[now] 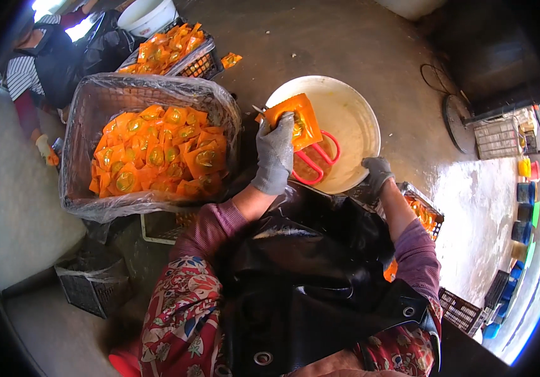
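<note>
My left hand [275, 157], in a grey glove, is closed on an orange packet [301, 120] with a clear window, above a white bucket [377, 119]. Red-handled scissors [328, 151] run behind the packet, and a metal tip shows past its left edge. Whether the same hand grips the scissors is partly hidden. My right hand [378, 173], also gloved, is closed on the bucket's right rim. Cloudy pale liquid appears to lie in the bucket. To the left, a plastic-lined crate [69, 157] holds many similar packets [150, 151].
Another crate [204, 63] of packets stands at the far left, near a white pail [150, 16] and a person [44, 69]. One packet [231, 60] lies on the floor. A crate [430, 207] sits right of my knees. A black lined basket [94, 283] stands lower left.
</note>
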Action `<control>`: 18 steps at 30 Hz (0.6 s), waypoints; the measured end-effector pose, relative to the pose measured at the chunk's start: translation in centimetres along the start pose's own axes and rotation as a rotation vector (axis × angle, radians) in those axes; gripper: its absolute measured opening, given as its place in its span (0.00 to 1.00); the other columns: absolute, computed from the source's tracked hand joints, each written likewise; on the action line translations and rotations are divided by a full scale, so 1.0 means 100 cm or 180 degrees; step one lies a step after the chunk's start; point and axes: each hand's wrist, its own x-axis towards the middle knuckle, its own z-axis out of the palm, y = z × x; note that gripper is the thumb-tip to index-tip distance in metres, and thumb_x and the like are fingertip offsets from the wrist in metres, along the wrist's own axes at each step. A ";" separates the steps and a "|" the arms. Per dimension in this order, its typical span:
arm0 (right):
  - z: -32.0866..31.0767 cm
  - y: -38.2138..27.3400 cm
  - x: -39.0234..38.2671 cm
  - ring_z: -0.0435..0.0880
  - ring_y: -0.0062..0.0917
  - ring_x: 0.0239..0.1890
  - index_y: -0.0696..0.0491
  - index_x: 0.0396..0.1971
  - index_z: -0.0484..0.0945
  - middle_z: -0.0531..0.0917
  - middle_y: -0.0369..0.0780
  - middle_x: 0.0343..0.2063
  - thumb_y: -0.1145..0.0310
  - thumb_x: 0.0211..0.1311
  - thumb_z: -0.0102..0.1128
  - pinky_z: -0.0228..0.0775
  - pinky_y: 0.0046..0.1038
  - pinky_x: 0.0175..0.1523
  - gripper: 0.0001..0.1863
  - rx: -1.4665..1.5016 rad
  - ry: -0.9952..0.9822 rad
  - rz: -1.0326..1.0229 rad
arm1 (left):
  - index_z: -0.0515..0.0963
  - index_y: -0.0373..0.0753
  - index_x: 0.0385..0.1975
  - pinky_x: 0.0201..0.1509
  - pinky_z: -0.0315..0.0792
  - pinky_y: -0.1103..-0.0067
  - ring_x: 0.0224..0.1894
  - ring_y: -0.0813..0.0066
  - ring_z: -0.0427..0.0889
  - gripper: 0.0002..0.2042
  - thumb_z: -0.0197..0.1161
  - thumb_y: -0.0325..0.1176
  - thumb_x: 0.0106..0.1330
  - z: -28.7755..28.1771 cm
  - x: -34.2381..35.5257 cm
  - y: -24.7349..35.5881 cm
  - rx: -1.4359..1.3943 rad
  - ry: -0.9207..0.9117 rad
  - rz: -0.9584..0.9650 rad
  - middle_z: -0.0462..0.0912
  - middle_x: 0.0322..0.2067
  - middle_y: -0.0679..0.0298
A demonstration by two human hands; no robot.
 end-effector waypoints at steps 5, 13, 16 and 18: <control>-0.023 -0.072 0.019 0.83 0.38 0.39 0.56 0.35 0.81 0.82 0.50 0.35 0.60 0.49 0.57 0.74 0.34 0.44 0.17 0.0661 0.0167 0.0586 | 0.76 0.34 0.42 0.37 0.72 0.85 0.33 0.82 0.77 0.11 0.61 0.31 0.62 0.003 -0.004 0.005 0.0117 0.0157 -0.0011 0.79 0.34 0.67; -0.068 -0.066 0.043 0.82 0.40 0.41 0.61 0.44 0.75 0.82 0.51 0.38 0.56 0.54 0.57 0.73 0.33 0.45 0.25 0.0771 0.0757 0.0261 | 0.75 0.35 0.43 0.36 0.73 0.84 0.32 0.82 0.77 0.11 0.60 0.30 0.62 0.032 -0.009 -0.004 0.0108 0.0120 -0.0055 0.78 0.34 0.67; -0.063 -0.170 -0.049 0.79 0.34 0.48 0.60 0.53 0.70 0.79 0.49 0.46 0.54 0.57 0.61 0.69 0.29 0.52 0.30 0.0278 0.1449 -0.1313 | 0.75 0.34 0.43 0.35 0.74 0.82 0.33 0.79 0.77 0.12 0.60 0.30 0.61 0.014 0.000 0.000 0.0317 0.0392 0.0264 0.79 0.35 0.66; -0.061 -0.209 -0.101 0.73 0.16 0.46 0.58 0.57 0.67 0.77 0.37 0.42 0.67 0.62 0.59 0.67 0.20 0.53 0.24 0.1718 -0.0009 -0.1261 | 0.75 0.33 0.42 0.37 0.73 0.83 0.33 0.78 0.77 0.12 0.60 0.30 0.62 0.021 -0.005 0.001 0.0152 0.0287 0.0086 0.79 0.34 0.66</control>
